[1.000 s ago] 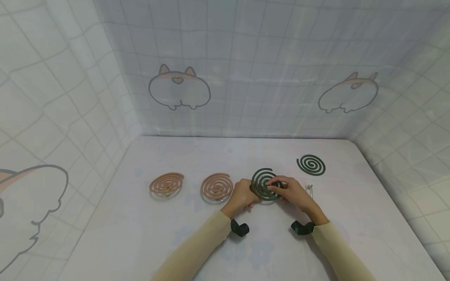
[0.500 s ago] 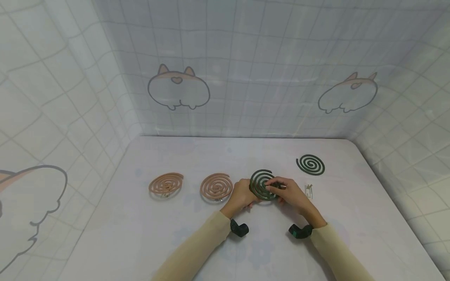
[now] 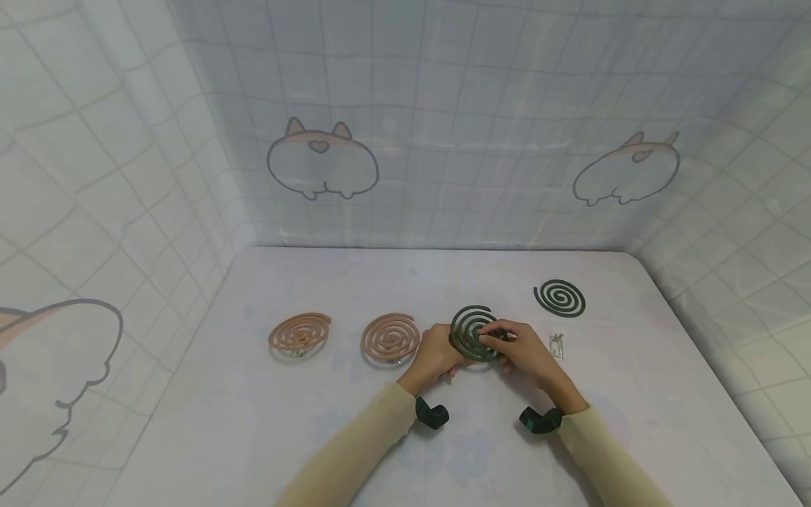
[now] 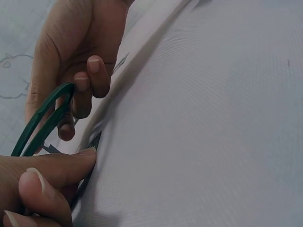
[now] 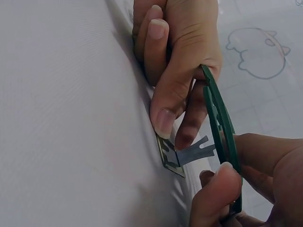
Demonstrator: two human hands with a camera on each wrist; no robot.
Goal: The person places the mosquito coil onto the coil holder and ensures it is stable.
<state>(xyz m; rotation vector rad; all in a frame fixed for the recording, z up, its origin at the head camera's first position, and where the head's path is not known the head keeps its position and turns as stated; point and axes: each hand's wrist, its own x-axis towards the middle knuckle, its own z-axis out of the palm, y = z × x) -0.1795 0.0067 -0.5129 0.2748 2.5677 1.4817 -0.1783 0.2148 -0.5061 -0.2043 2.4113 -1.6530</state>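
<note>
A green mosquito coil (image 3: 465,332) stands tilted between both hands in the head view. My right hand (image 3: 524,350) pinches it near the centre, with fingers on either face. My left hand (image 3: 436,352) is behind and left of the coil. In the right wrist view, the left thumb and fingers pinch a small metal coil stand (image 5: 169,158) low over the cloth. Its forked prong (image 5: 196,152) points up at the coil's centre; whether the tip has entered the coil is hidden. The left wrist view shows the coil's edge (image 4: 40,123) between the hands.
Two brown coils, one at far left (image 3: 300,332) and one nearer (image 3: 390,336), sit on metal stands. Another green coil (image 3: 560,298) lies flat at the back right. A loose metal stand (image 3: 556,346) lies right of my right hand. Patterned cloth walls (image 3: 443,176) surround the table.
The green coil and my right hand have shifted slightly left, uncovering more of the loose stand. My left hand stays almost still, and both hands keep their grips.
</note>
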